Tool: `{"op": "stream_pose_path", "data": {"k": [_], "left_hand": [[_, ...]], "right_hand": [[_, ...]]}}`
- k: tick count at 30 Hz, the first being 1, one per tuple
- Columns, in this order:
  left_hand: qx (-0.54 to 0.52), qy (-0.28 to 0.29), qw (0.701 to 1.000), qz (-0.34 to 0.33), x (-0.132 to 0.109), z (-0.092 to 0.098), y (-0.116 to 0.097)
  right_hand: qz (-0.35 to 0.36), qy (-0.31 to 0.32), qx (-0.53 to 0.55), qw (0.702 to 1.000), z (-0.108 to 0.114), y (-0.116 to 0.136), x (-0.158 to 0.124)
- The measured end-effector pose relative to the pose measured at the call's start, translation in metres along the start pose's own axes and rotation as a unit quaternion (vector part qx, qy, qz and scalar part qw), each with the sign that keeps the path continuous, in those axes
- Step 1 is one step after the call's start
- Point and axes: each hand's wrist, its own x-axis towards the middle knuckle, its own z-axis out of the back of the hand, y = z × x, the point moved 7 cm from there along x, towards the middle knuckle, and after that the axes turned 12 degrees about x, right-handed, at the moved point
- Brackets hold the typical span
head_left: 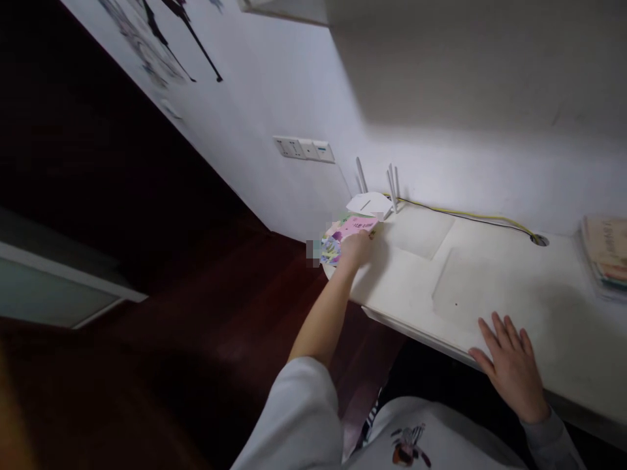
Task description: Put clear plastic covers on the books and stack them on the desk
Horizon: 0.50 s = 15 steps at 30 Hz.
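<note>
A colourful book (350, 230) with a pink and floral cover lies at the far left end of the white desk (582, 352), just in front of a white router (369, 203). My left hand (356, 249) reaches out to it and is closed on its near right edge, the fingertips partly hidden. Part of the cover's left side is blurred by blocky pixels. Close to the desk's front edge, my right hand (513, 367) rests palm down with its fingers spread, holding nothing.
Two flat pale sheets (421, 232) lie on the desktop. Yellow and black cables (470, 214) run from the router along the wall to a round cable hole (539, 241). A stack of books (607, 254) stands at the right. A wall socket panel (304, 149) is above the router.
</note>
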Motion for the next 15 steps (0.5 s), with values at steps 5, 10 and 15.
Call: {"op": "stream_pose_path", "data": {"k": [5,10,15], "left_hand": [[-0.048,-0.053,0.997,-0.023,-0.019,0.069,0.015],[-0.485,-0.091,0.861,-0.121,-0.043,0.084,-0.048],[-0.644,0.13,0.739,-0.152,-0.071,-0.001,-0.161]], "right_hand": [[-0.012,-0.009,0.011,1.0,0.012,0.006,0.003],[-0.055,-0.014,0.006,0.998,0.028,-0.007,0.008],[-0.1,0.03,0.007,0.995,0.025,-0.03,0.001]]}}
